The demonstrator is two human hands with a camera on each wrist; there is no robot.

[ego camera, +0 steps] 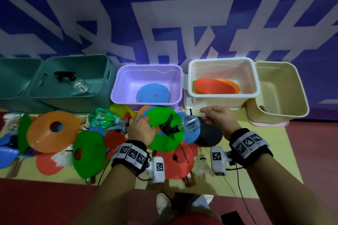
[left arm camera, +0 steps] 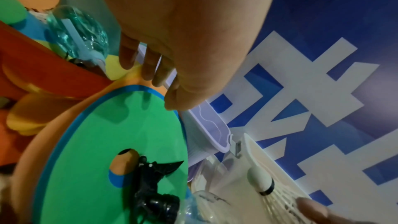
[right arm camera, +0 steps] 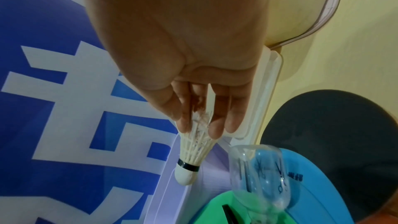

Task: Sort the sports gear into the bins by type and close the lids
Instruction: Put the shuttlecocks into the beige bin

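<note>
Shuttlecock (ego camera: 194, 112) pinched by its feathers in right hand (ego camera: 218, 118), cork pointing left, just in front of the white bin (ego camera: 224, 95). Left hand (ego camera: 140, 129) lies on the green disc (ego camera: 164, 144), fingers hanging loosely curled, gripping nothing. Clear spray bottle (ego camera: 190, 124) lies across that disc.

Banner-backed (ego camera: 164, 14) sports-hall floor (ego camera: 311, 151)

Light was dim and bluish, brightest on the white bin (ego camera: 224, 76) at one o'clock. Edges bowed and darkened. Both wrist views were soft, the palms close and blurred.
</note>
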